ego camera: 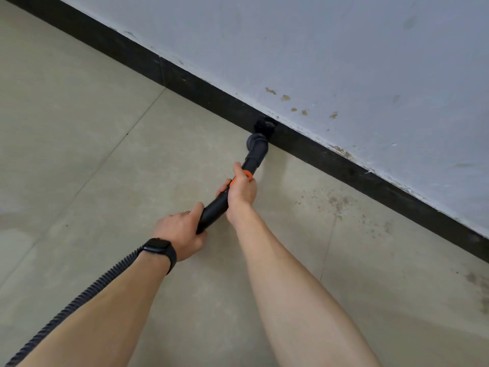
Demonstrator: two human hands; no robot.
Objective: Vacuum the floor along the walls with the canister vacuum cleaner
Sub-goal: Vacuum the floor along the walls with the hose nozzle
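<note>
Bare forearms (pixel 291 287) are extending; left hand (pixel 182 234) and right hand (pixel 242 190) are clamping fingers (pixel 221 189) round the probably stiff, light wand (pixel 214 211).

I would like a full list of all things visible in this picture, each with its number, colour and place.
vacuum wand: one, black with orange ring, slanting toward the wall
nozzle: one, black, against the baseboard
hose: one, black ribbed, trailing to lower left
baseboard: one, black, along the wall's foot
wall: one, pale grey, brown stains, upper right
floor: one, beige tiles, dark specks at right
watch: one, black, left wrist
left hand: one, grips the wand's rear end
right hand: one, grips the wand near the ring
</note>
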